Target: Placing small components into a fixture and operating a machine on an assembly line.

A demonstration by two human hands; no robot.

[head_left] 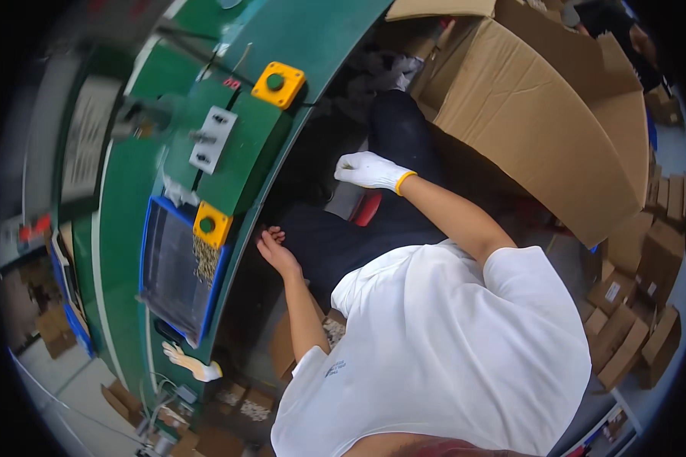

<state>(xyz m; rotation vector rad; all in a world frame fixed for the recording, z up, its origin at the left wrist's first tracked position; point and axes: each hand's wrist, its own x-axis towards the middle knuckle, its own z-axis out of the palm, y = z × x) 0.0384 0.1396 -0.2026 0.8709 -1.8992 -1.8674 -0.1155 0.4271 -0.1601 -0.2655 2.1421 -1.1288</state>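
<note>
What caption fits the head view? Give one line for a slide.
Seated person's bare left hand at a green machine's edge; white-gloved right hand resting on a dark-trousered knee.

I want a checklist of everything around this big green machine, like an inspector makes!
Surface: green machine with curved edge; grey switch plate on it.
Job's things: blue tray holding small brass-coloured pieces; two yellow boxes with green buttons.
Clutter: large open cardboard box; small cartons piled on the floor.
Hands: left hand bare, at the machine's edge, holding nothing visible; right hand in a white glove, resting on the dark trouser leg.
Cables: thin wires low by the machine.
Surroundings: a spare glove lying below the tray.
</note>
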